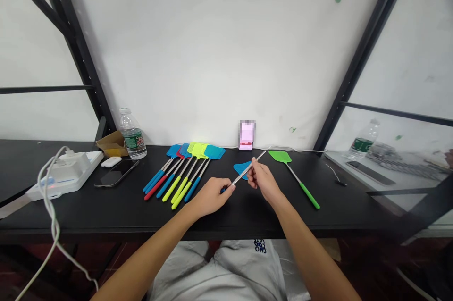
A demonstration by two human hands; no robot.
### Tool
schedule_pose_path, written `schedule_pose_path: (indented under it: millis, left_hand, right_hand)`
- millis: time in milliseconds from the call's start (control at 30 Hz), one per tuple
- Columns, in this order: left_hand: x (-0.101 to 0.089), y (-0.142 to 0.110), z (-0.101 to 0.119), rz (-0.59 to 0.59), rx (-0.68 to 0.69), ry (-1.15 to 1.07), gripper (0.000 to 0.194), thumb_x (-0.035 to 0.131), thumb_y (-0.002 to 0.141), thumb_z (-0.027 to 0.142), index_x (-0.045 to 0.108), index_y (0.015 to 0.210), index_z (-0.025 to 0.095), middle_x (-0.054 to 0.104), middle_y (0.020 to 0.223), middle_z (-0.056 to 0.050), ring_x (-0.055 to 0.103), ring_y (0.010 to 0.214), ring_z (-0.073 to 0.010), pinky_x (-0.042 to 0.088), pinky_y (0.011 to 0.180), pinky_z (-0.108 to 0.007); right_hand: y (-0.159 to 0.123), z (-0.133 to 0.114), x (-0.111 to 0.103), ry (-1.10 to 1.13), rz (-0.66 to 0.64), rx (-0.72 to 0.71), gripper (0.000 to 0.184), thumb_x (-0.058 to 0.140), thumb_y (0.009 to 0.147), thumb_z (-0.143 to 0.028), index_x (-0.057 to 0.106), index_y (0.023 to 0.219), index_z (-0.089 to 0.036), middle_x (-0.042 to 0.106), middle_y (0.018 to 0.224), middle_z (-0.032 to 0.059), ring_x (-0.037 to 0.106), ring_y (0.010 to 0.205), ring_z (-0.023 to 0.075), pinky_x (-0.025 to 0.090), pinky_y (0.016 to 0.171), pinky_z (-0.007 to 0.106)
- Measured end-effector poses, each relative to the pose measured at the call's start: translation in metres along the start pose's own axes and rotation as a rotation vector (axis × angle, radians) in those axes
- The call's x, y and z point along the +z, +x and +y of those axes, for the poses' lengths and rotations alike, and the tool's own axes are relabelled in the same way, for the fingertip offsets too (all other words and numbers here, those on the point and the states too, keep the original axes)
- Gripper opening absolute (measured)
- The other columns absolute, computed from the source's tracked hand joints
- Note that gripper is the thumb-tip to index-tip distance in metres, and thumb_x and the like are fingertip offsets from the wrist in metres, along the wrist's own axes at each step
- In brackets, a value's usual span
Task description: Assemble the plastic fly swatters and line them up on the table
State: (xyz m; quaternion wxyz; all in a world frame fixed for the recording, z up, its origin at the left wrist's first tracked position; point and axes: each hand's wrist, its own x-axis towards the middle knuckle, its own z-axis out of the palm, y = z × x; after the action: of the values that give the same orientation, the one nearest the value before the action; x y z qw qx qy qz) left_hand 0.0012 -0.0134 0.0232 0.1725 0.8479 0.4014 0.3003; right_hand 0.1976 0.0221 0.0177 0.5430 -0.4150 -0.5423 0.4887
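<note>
The metal rod (239,179) is thin, straight and silver, with a shine along its length. It is held slantwise above the desk (141,218), and its bare tip points away and to the right. The fingers of the left hand (212,195) grasp its lower end, where only a little of a blue grip (222,190) is visible; the rest is hidden by this hand. The fingers of the right hand (262,180) pinch the rod nearer to its tip. Behind, a blue mesh head (239,168) is partly covered; whether it touches the rod cannot be told.
</note>
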Motion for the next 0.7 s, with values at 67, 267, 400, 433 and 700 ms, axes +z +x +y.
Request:
schedule_pose_path:
  millis: [67,267,400,433,700]
  left_hand:
    - [0.001,0.000,0.000,-0.003,-0.011,0.009,0.039,0.038,0.094,0.040,0.050,0.064,0.017,0.050,0.060,0.003,0.045,0.058,-0.0112,0.029,0.058,-0.024]
    - [0.001,-0.001,0.001,-0.031,-0.014,0.006,0.039,0.039,0.093,0.041,0.055,0.066,0.018,0.054,0.062,0.001,0.047,0.060,-0.0124,0.031,0.058,-0.024]
    - [-0.001,0.000,0.000,-0.037,-0.054,0.025,0.036,0.044,0.091,0.042,0.061,0.070,0.018,0.057,0.063,0.001,0.048,0.060,-0.0133,0.031,0.057,-0.024]
    - [-0.001,0.000,-0.001,-0.036,-0.070,0.031,0.035,0.045,0.090,0.042,0.062,0.072,0.019,0.058,0.064,0.000,0.049,0.061,-0.0136,0.031,0.057,-0.024]
    - [0.003,-0.001,-0.003,-0.087,-0.047,0.236,0.027,0.053,0.084,0.039,0.059,0.066,0.020,0.062,0.068,-0.002,0.054,0.066,-0.0164,0.033,0.061,-0.026]
  right_hand:
    - [0.000,-0.002,0.000,-0.004,0.068,-0.017,0.050,0.052,0.082,-0.064,0.045,0.064,-0.018,0.043,0.050,-0.0037,0.038,0.038,0.0068,0.023,0.036,0.020]
    - [0.000,-0.001,0.001,-0.023,0.103,-0.055,0.041,0.055,0.082,-0.057,0.049,0.068,-0.018,0.046,0.052,-0.0037,0.038,0.039,0.0070,0.023,0.036,0.020]
    - [0.004,0.004,-0.006,0.084,0.153,0.015,0.033,0.059,0.080,-0.050,0.052,0.074,-0.018,0.044,0.052,-0.0050,0.037,0.038,0.0068,0.024,0.035,0.020]
    - [0.005,0.004,-0.008,0.101,0.161,0.042,0.031,0.060,0.079,-0.048,0.052,0.074,-0.018,0.044,0.052,-0.0050,0.037,0.038,0.0066,0.024,0.035,0.019]
    - [0.009,0.015,-0.014,-0.218,0.124,0.176,0.034,0.058,0.080,-0.048,0.051,0.067,-0.018,0.050,0.051,-0.0020,0.041,0.034,0.0078,0.023,0.030,0.019]
